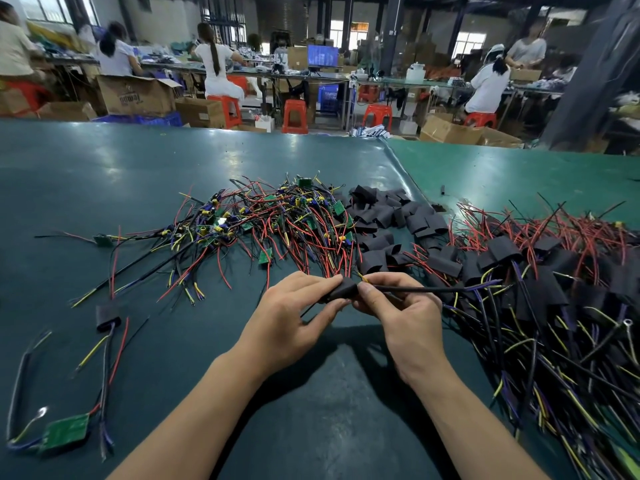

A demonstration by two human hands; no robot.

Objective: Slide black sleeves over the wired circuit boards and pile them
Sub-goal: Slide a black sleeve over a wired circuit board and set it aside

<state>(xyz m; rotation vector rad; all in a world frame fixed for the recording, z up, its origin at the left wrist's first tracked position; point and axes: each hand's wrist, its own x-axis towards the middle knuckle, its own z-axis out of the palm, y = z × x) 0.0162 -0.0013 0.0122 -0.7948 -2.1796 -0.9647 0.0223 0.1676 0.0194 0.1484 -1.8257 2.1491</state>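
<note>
Forearms: both bare arms come in from the bottom edge and meet over the dark green desk (104, 174), above their own shadow.
Left hand (294, 313): its grip is pinching the black sleeve (341, 292) between thumb and fingertips, holding it just above the desk.
Right hand (398, 306): its grip is pinching at the sleeve's right mouth, where the black cable (426, 289) comes out and runs to the right.
Board in work: I judge it is already inside the sleeve; it is hidden, so I cannot tell how deep it sits.
Unsleeved boards (277, 216): a tangled heap of green boards with red, yellow and blue wires lies behind the hands.
Empty sleeves (391, 213): a loose heap just right of that tangle.
Finished pile (554, 271): sleeved boards with long wires, at the right, close to the right hand.
Strays: one sleeved piece (108, 318) and one bare green board (65, 433) lie apart at the left.
Risk, wires: a thin wire may fold back at the sleeve mouth if the push is too quick.
Risk, sleeve: it may sit crooked and leave a board edge uncovered.
Risk, tangle: the trailing cable lies on the finished pile; dropping the piece carelessly may hook other wires and drag them.
</note>
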